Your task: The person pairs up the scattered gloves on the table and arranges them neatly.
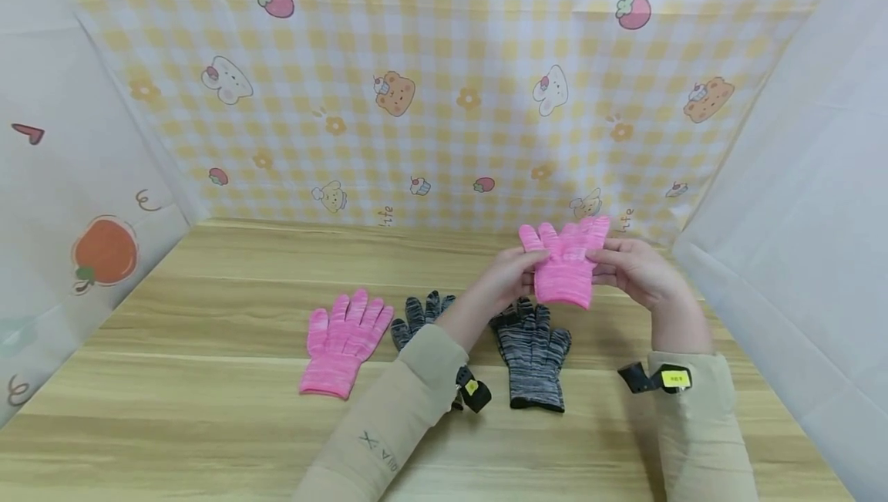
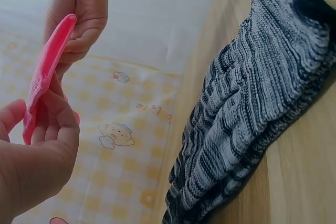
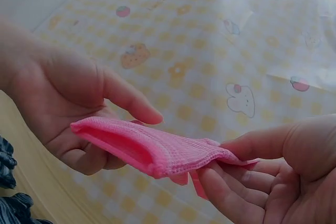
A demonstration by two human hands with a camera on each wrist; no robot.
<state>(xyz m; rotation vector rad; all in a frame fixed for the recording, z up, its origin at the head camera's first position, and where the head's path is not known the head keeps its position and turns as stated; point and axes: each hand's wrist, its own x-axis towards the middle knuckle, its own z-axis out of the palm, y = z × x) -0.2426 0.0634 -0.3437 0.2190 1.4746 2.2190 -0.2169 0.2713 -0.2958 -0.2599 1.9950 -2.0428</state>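
Observation:
Between my two hands a pink knit glove (image 1: 565,271) is held up above the table, its fingers pointing away and its cuff toward me. My left hand (image 1: 509,274) pinches its left side, thumb on top and fingers beneath. On the opposite side my right hand (image 1: 638,267) pinches the edge between thumb and fingers. The right wrist view shows the cuff opening (image 3: 121,148) of the glove slightly parted. Below the hands lies a black-and-grey knit glove (image 1: 534,363), seen large in the left wrist view. A second black-and-grey glove (image 1: 416,317) is partly hidden by my left forearm.
Another pink glove (image 1: 343,344) lies flat on the wooden table (image 1: 208,379), left of the dark gloves. A yellow checked cloth (image 1: 444,139) hangs behind the table, and white sheets (image 1: 798,178) close off both sides.

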